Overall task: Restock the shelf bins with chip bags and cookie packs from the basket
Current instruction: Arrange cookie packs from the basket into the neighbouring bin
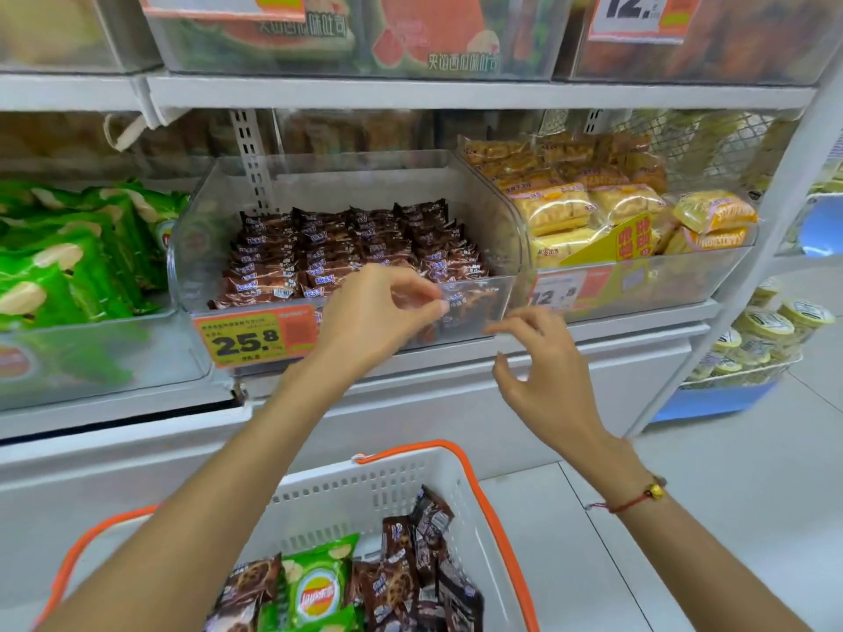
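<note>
Cookie packs (346,253) filling clear middle bin (497,212), more in basket (360,490)

A shop aisle, snack section.
Clear shelf bins (346,175) held packaged cookies, orange price tags (255,337) hung on their front edges, and a shopping basket (410,490) stood below.

The left hand (374,312) covers part of the clear bin's (497,294) front wall and the cookie packs (346,248) behind it. The basket (365,490) is cut off by the bottom edge, its contents partly hidden by the forearm. The top shelf's bins (356,34) are blurred and cropped. The price tag's (255,339) small print is unreadable.
</note>
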`<state>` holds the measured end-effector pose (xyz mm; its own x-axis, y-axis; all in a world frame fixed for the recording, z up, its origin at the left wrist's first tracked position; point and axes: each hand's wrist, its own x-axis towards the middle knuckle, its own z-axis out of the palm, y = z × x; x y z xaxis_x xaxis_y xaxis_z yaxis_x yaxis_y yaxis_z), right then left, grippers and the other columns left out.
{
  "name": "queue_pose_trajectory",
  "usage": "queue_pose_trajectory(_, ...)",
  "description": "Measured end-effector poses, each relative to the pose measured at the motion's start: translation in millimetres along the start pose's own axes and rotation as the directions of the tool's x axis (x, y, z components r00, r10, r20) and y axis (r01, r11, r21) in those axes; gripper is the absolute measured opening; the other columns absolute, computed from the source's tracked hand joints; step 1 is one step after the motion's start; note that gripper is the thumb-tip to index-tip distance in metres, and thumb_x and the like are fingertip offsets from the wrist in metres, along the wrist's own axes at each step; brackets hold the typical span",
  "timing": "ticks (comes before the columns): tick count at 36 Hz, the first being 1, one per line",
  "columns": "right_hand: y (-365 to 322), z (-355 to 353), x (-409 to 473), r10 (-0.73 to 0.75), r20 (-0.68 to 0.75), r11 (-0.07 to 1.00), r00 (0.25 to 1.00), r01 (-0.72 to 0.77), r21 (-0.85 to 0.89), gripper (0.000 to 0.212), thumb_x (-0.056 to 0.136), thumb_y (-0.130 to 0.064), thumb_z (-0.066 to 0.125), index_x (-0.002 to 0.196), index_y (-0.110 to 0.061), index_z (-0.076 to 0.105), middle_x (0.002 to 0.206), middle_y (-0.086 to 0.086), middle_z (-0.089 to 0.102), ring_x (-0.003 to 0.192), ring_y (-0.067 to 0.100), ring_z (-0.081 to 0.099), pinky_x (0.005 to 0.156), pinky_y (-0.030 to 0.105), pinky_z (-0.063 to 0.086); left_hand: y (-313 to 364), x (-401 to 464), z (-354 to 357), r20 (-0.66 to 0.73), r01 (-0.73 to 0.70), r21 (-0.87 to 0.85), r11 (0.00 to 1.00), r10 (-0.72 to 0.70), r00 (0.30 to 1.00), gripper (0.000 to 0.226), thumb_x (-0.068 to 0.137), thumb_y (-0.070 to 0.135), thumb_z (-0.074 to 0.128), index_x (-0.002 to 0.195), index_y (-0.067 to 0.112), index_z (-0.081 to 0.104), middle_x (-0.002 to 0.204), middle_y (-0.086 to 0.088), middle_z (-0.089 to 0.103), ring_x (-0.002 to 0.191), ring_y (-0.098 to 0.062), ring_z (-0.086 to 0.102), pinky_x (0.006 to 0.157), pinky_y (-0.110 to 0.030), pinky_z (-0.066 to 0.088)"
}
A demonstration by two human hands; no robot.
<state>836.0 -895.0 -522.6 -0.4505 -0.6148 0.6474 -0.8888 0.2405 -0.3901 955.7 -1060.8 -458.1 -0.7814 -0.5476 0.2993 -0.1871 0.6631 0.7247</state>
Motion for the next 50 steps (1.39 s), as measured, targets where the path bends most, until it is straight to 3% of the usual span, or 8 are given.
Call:
queue_pose_trajectory(4, 1.7, 23.8, -41.0, 0.136, 0.263, 0.981, 0.955, -0.167, 0.097, 0.032, 0.08, -0.007, 0.062, 0.106, -0.026, 0.066, 0.091, -0.011, 0.061, 0.075, 0.009, 0.056, 0.067, 0.032, 0.052, -39.1, -44.4, 19.6, 0.141, 0.166, -0.02, 0.986, -0.161, 0.977, 0.012, 0.083, 0.031, 0.071, 0.074, 0.038, 0.069, 0.078, 0.019, 0.07, 0.077, -0.004, 0.067, 0.079, -0.036, 0.055)
queue_pose_trajectory(9, 1.4, 61.9, -89.0, 0.259, 0.614, 0.955, 0.746, -0.292, -0.049, 0.029, 0.086, -0.013, 0.055, 0.107, -0.031, 0.065, 0.083, -0.017, 0.061, 0.077, 0.007, 0.061, 0.073, 0.029, 0.052, -102.7, -101.8, 61.8, 0.306, 0.339, 0.096, 0.936, -0.352, 0.884, 0.012, 0.086, 0.029, 0.066, 0.082, 0.04, 0.068, 0.086, 0.021, 0.068, 0.086, -0.001, 0.062, 0.088, -0.03, 0.05)
queue_pose_trajectory(17, 6.8, 128.9, -157.3, 0.235, 0.913, 0.971, 0.333, -0.126, -0.204, 0.038, 0.088, -0.011, 0.053, 0.125, -0.019, 0.057, 0.116, 0.006, 0.064, 0.11, 0.025, 0.058, 0.086, 0.032, 0.048, -187.0, -172.7, 126.8, 0.463, 0.527, 0.294, 0.797, -0.601, 0.651, 0.022, 0.094, 0.02, 0.055, 0.112, 0.023, 0.068, 0.107, 0.013, 0.062, 0.107, -0.013, 0.061, 0.088, -0.025, 0.046)
queue_pose_trajectory(24, 1.8, 182.1, -200.4, 0.146, 0.98, 0.989, 0.136, -0.045, -0.141, 0.072, 0.092, -0.001, 0.047, 0.153, -0.015, 0.012, 0.16, 0.003, 0.013, 0.142, 0.035, 0.021, 0.111, 0.045, 0.033, -222.7, -216.8, 168.4, 0.484, 0.459, 0.432, 0.776, -0.629, 0.609, 0.041, 0.091, 0.017, 0.058, 0.132, 0.018, 0.053, 0.127, -0.01, 0.06, 0.112, -0.027, 0.059, 0.09, -0.033, 0.048)
queue_pose_trajectory(28, 7.6, 202.2, -213.4, 0.149, 0.976, 0.986, 0.158, 0.046, -0.158, 0.073, 0.092, -0.005, 0.051, 0.153, -0.015, 0.012, 0.157, 0.005, 0.021, 0.134, 0.031, 0.033, 0.105, 0.043, 0.038, -228.5, -222.0, 177.1, 0.387, 0.458, 0.487, 0.744, -0.654, 0.65, 0.037, 0.091, 0.029, 0.061, 0.126, 0.019, 0.057, 0.118, -0.002, 0.062, 0.107, -0.021, 0.06, 0.084, -0.032, 0.049)
queue_pose_trajectory(35, 10.8, 207.2, -209.3, 0.096, 0.924, 0.974, 0.369, 0.156, -0.164, 0.031, 0.092, -0.017, 0.059, 0.122, -0.011, 0.059, 0.123, 0.007, 0.05, 0.117, 0.025, 0.046, 0.092, 0.036, 0.042, -226.1, -214.7, 171.7, 0.417, 0.328, 0.505, 0.798, -0.559, 0.717, 0.021, 0.097, 0.027, 0.052, 0.114, 0.025, 0.063, 0.12, 0.004, 0.059, 0.115, -0.018, 0.051, 0.088, -0.031, 0.045)
queue_pose_trajectory(43, 13.3, 157.5, -151.9, 0.061, 0.924, 0.997, 0.379, 0.014, -0.072, 0.031, 0.092, -0.031, 0.06, 0.12, -0.018, 0.057, 0.12, 0.003, 0.06, 0.113, 0.021, 0.054, 0.092, 0.033, 0.042, -191.3, -155.5, 132.7, 0.633, 0.39, 0.343, 0.855, -0.517, 0.576, 0.026, 0.089, 0.012, 0.053, 0.112, 0.019, 0.063, 0.116, -0.003, 0.066, 0.108, -0.021, 0.06, 0.089, -0.029, 0.047)
queue_pose_trajectory(50, 2.1, 57.8, -51.3, 0.109, 0.725, 0.992, 0.68, -0.125, -0.032, 0.031, 0.094, -0.028, 0.059, 0.124, -0.021, 0.057, 0.119, 0.0, 0.063, 0.107, 0.021, 0.057, 0.088, 0.033, 0.045, -82.9, -65.4, 52.3, 0.497, 0.195, -0.052, 0.979, -0.144, 0.855, 0.028, 0.087, 0.007, 0.061, 0.108, 0.025, 0.058, 0.108, 0.006, 0.064, 0.1, -0.014, 0.063, 0.09, -0.029, 0.05)
